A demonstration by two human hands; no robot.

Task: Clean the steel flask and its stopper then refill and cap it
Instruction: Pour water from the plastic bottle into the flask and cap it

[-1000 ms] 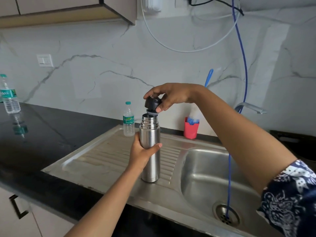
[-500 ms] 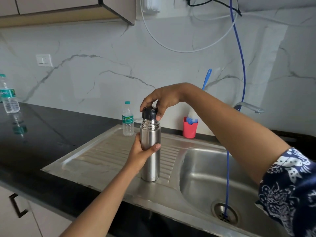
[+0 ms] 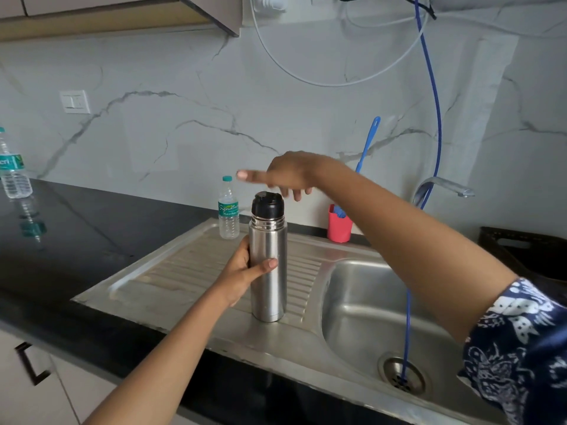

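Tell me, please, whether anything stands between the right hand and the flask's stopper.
Nothing visible does. The right hand hovers open just above the black stopper, only air between them; the left hand grips the steel flask lower down, clear of the top.

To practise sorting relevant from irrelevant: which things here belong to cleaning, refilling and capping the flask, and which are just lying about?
Job: steel flask, stopper, left hand, right hand, sink, tap.
Lying about: far bottle, wall switch, blue hose.
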